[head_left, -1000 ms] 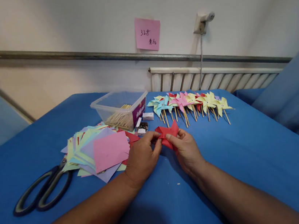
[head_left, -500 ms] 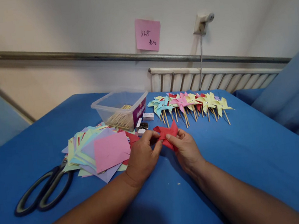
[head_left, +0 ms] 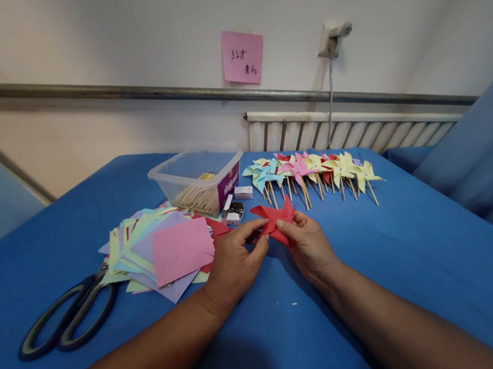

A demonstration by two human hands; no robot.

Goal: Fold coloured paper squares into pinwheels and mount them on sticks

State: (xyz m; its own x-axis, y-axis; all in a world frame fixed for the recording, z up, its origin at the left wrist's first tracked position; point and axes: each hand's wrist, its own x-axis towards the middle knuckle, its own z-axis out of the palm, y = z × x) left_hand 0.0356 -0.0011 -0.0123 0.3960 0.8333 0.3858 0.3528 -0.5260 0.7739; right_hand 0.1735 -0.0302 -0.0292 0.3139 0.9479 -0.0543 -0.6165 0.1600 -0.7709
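Note:
A red paper pinwheel (head_left: pixel 273 216), its blades folded in, is held above the blue cloth between both hands. My right hand (head_left: pixel 311 245) grips its right side, the thumb pressed near the centre. My left hand (head_left: pixel 236 258) pinches the left blade between thumb and fingers. No stick shows on this pinwheel. Just beyond my left hand stands a small open box of pins (head_left: pixel 234 211), with a white closed box (head_left: pixel 243 193) behind it. Left of that hand lies a loose stack of coloured paper squares (head_left: pixel 182 250), a pink one on top.
Large dark-handled scissors (head_left: pixel 71 316) lie left of the paper, their blades hidden under it. A clear plastic tub (head_left: pixel 169 185) of wooden sticks stands behind. Several finished pinwheels (head_left: pixel 312 167) lie in a row at the back right, near the radiator (head_left: pixel 303 131).
My left fingers have straightened a little along the left blade, which points out more. The right hand keeps its hold. The whole view has shifted slightly.

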